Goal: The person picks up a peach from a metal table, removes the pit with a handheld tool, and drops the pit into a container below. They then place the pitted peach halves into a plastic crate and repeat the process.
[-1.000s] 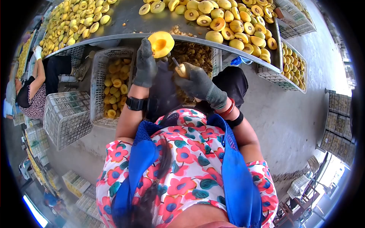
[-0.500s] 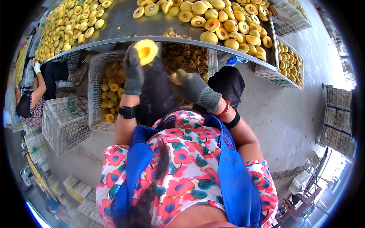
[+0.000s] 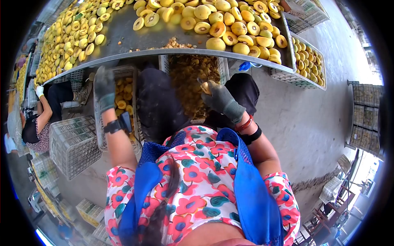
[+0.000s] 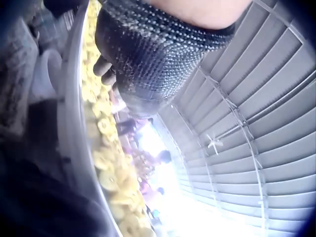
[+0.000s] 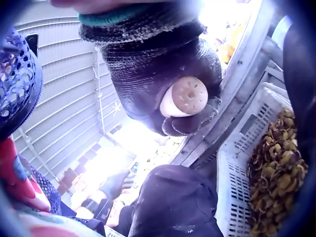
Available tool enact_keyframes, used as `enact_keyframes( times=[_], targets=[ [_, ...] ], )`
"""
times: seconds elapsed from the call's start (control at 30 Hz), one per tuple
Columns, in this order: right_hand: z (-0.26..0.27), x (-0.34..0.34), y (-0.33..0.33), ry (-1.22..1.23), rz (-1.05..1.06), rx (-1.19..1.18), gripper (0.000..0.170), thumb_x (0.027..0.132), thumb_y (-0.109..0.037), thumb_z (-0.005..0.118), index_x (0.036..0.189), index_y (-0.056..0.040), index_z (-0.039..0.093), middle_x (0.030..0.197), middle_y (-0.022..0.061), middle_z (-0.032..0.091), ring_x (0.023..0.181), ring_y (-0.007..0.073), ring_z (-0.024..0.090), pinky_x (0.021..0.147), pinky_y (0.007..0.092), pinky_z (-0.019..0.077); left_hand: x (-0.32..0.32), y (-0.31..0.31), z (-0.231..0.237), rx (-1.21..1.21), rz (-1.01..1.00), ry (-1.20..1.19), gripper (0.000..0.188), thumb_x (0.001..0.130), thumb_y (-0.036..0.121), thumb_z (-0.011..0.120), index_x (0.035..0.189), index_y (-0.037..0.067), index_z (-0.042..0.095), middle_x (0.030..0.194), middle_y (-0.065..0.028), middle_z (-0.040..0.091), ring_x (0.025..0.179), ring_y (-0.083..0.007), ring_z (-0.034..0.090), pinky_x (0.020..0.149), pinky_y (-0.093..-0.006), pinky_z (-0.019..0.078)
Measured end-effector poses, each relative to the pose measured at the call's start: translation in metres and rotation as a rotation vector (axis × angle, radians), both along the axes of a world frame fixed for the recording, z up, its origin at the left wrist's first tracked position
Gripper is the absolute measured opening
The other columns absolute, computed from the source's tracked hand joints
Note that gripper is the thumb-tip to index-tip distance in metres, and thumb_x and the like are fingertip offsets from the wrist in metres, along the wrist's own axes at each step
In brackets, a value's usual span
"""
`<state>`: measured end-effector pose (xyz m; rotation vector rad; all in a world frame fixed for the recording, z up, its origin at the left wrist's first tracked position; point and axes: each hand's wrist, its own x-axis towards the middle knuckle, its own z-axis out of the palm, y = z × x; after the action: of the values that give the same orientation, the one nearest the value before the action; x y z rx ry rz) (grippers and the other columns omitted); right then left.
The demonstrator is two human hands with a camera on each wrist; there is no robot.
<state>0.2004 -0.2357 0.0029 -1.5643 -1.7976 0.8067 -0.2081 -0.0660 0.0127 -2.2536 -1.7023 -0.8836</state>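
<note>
Worktable (image 3: 125, 35), fruit (image 3: 239, 28) and crates (image 3: 365, 117) show a workshop.

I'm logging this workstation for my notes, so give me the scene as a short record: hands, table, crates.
Right hand: grips a pale handle
Left hand: blurred, overlapping the left crate in the head view; grip unclear
Table: metal top, with a left heap and a right heap of yellow fruit, many pieces halved
Left crate: yellow fruit pieces
Middle crate: brownish-yellow scraps
</note>
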Motion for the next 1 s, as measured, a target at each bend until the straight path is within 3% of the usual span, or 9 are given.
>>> enact_keyframes(
  times=[0.03,0.1,0.13,0.27,0.37,0.5,0.6,0.73,1.0],
  targets=[
    [-0.003,-0.001,0.002,0.012,-0.014,0.005,0.024,0.077,-0.015,0.064,0.094,-0.002,0.053,0.072,0.0222,0.06,0.069,0.0414,0.06,0.057,0.0431,0.0481,0.064,0.002,0.022,-0.106,-0.006,-0.14,0.042,0.09,0.035,0.053,0.113,0.0,0.058,0.117,-0.0198,0.058,0.109,-0.0344,0.056,0.095,-0.0398,0.0428],
    [-0.002,-0.003,0.004,0.034,-0.031,0.011,0.026,0.077,-0.015,0.065,0.095,-0.0019,0.052,0.075,0.0227,0.06,0.071,0.0421,0.06,0.059,0.0437,0.0479,0.137,0.043,0.006,0.016,-0.346,-0.146,0.039,0.088,0.03,0.058,0.115,0.001,0.056,0.115,-0.0192,0.059,0.109,-0.0347,0.056,0.094,-0.0378,0.0447],
    [0.0,-0.003,0.004,0.045,-0.035,0.011,0.026,0.077,-0.015,0.066,0.095,-0.0021,0.052,0.076,0.0234,0.06,0.074,0.0427,0.06,0.061,0.0447,0.0478,0.181,0.039,0.021,-0.131,-0.428,-0.238,0.043,0.086,0.032,0.06,0.117,0.003,0.053,0.114,-0.0192,0.059,0.106,-0.035,0.057,0.092,-0.039,0.0471],
    [0.011,-0.004,0.001,0.107,-0.065,0.045,0.029,0.077,-0.016,0.067,0.098,-0.0016,0.052,0.078,0.0243,0.06,0.077,0.0435,0.06,0.063,0.045,0.0478,0.284,0.102,-0.034,-0.106,-0.595,-0.06,0.051,0.082,0.034,0.065,0.123,0.008,0.05,0.113,-0.0165,0.059,0.1,-0.0331,0.06,0.085,-0.0412,0.0504],
    [0.008,-0.003,-0.004,0.095,-0.123,0.039,0.024,0.078,-0.014,0.064,0.095,-0.0012,0.053,0.074,0.0235,0.06,0.073,0.0429,0.06,0.059,0.0432,0.0481,0.323,0.105,-0.025,-0.444,-0.398,0.251,0.055,0.083,0.039,0.06,0.131,0.014,0.045,0.126,-0.0129,0.053,0.111,-0.0317,0.055,0.091,-0.0425,0.0463],
    [0.01,0.0,-0.005,0.104,-0.162,0.051,0.021,0.079,-0.014,0.063,0.093,-0.0012,0.054,0.071,0.0238,0.058,0.07,0.0437,0.06,0.056,0.0434,0.0482,0.333,0.105,-0.032,-0.568,-0.323,0.238,0.053,0.083,0.046,0.058,0.123,0.013,0.046,0.121,-0.0152,0.055,0.106,-0.0335,0.057,0.088,-0.0433,0.0469],
    [0.009,0.002,-0.003,0.107,-0.139,-0.019,0.024,0.078,-0.011,0.064,0.094,-0.001,0.05,0.075,0.0252,0.059,0.074,0.0434,0.06,0.06,0.0448,0.0468,0.333,0.104,-0.056,-0.582,-0.284,-0.009,0.043,0.077,0.032,0.068,0.111,0.013,0.049,0.109,-0.0179,0.059,0.097,-0.0367,0.059,0.083,-0.0453,0.0489],
    [0.011,-0.001,0.005,0.101,-0.18,0.016,0.027,0.078,-0.013,0.064,0.097,-0.0007,0.05,0.075,0.0248,0.06,0.075,0.0435,0.06,0.061,0.0462,0.0474,0.315,0.098,-0.051,-0.551,-0.393,-0.277,0.05,0.074,0.037,0.071,0.109,0.01,0.048,0.109,-0.0205,0.059,0.097,-0.0391,0.059,0.084,-0.0444,0.0481],
    [0.042,0.0,0.028,0.052,-0.253,0.327,0.029,0.079,-0.014,0.063,0.099,0.0006,0.047,0.079,0.0244,0.061,0.071,0.0436,0.061,0.061,0.0479,0.0473,0.268,0.008,0.023,-0.719,-0.668,-0.967,0.044,0.084,0.033,0.063,0.115,0.003,0.055,0.103,-0.0148,0.062,0.094,-0.0172,0.06,0.083,-0.0299,0.0486]
  ],
)
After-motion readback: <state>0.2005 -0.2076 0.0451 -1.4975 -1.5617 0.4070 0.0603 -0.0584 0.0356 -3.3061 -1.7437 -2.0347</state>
